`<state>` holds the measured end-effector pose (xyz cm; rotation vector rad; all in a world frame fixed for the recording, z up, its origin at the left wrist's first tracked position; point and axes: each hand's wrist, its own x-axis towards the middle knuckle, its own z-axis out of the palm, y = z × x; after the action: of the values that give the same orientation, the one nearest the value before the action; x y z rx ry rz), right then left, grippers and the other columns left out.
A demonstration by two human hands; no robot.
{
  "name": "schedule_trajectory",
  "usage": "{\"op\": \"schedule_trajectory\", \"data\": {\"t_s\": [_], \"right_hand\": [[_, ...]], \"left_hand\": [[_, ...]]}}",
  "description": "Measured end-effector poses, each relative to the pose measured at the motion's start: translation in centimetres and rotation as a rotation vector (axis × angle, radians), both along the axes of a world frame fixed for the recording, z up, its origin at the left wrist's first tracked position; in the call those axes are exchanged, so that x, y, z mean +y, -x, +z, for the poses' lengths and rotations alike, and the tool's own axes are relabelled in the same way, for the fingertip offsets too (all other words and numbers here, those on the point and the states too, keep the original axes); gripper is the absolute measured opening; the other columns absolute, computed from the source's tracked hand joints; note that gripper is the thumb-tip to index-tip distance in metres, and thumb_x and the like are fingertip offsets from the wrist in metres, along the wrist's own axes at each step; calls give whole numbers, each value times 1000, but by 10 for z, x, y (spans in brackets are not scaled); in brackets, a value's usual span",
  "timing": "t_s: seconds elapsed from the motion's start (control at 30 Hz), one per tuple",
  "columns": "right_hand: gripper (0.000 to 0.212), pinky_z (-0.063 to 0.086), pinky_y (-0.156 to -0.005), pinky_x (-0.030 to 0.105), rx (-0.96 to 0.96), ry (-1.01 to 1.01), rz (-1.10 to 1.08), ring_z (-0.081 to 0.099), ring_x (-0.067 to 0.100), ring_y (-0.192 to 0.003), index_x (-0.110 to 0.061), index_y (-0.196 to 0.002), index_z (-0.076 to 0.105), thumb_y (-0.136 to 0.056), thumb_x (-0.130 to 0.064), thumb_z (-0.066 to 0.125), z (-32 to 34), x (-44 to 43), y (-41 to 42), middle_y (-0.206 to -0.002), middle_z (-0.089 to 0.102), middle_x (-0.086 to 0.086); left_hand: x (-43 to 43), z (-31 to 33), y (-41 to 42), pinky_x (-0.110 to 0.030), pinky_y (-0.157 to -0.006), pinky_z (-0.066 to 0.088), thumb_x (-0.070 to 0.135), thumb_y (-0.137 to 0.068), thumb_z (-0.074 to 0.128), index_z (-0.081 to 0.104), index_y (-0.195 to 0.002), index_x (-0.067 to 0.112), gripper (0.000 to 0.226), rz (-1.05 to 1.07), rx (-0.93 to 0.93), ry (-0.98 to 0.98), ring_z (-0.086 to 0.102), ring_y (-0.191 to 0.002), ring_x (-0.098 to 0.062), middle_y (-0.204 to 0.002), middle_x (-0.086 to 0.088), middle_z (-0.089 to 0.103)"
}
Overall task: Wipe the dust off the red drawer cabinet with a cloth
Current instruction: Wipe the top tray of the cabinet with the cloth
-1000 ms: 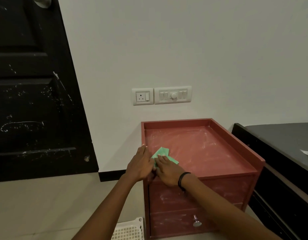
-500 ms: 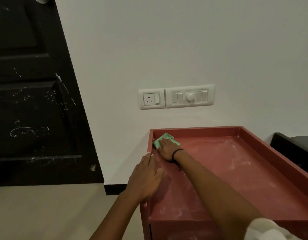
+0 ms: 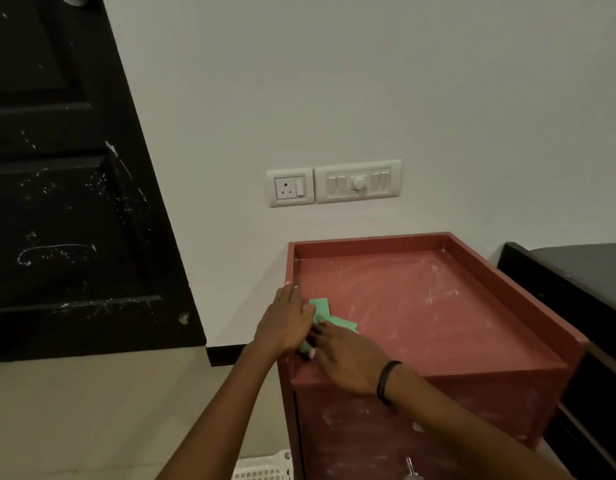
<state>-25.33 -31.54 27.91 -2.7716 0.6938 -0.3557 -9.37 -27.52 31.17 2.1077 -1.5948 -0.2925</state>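
Observation:
The red drawer cabinet (image 3: 479,271) stands against the wall, and its rimmed top is streaked with pale dust. A green cloth (image 3: 322,308) lies on the top near the front left corner. My right hand (image 3: 348,358), with a black band at the wrist, presses down on the cloth's near part. My left hand (image 3: 285,323) rests flat on the cabinet's left rim, touching the cloth's left edge and hiding part of it. A metal drawer knob (image 3: 412,471) shows low on the dusty front.
A black door (image 3: 67,188) leans in on the left. A socket and switch plate (image 3: 334,183) sit on the wall above the cabinet. Dark furniture (image 3: 576,271) stands close on the right. A white plastic basket (image 3: 265,467) lies on the floor at the cabinet's left foot.
My right hand has drawn the cloth back from the far left corner to the front left, beside my left hand. The view has pulled back from the cabinet.

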Motion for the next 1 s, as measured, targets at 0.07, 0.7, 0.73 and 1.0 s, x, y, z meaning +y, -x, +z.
{"op": "schedule_trajectory", "data": {"t_s": [0.07, 0.7, 0.73, 1.0], "right_hand": [[53, 25, -119, 33, 11, 48, -4, 30, 16, -147, -24, -153, 35, -104, -42, 27, -2, 35, 19, -160, 35, -3], [56, 17, -123, 41, 203, 24, -263, 15, 26, -154, -13, -156, 23, -106, -38, 26, 9, -130, -45, -166, 15, 12], [56, 16, -124, 42, 205, 20, -277, 15, 27, -154, -13, -156, 23, -106, -38, 26, 12, -144, -55, -166, 15, 13], [53, 20, -122, 42, 214, 24, -331, 23, 30, -150, -11, -154, 27, -106, -33, 24, 12, -191, -92, -164, 21, 15]], "left_hand": [[5, 2, 2, -42, -121, 23, 33, -105, 26, 39, -146, 10, 49, -10, 78, -11, 19, -153, -20, -165, -11, 23], [3, -9, 6, -48, -127, 6, 85, -82, 7, 12, -162, 24, 101, -28, -239, -83, -1, -158, -20, -171, -3, 8], [2, -11, 5, -48, -127, 4, 88, -76, 2, 11, -162, 28, 105, -29, -255, -86, -2, -158, -20, -171, -2, 6], [-4, -15, 3, -48, -126, -3, 85, -85, 10, 13, -162, 31, 94, -49, -302, -126, -7, -158, -19, -171, 0, 8]]}}
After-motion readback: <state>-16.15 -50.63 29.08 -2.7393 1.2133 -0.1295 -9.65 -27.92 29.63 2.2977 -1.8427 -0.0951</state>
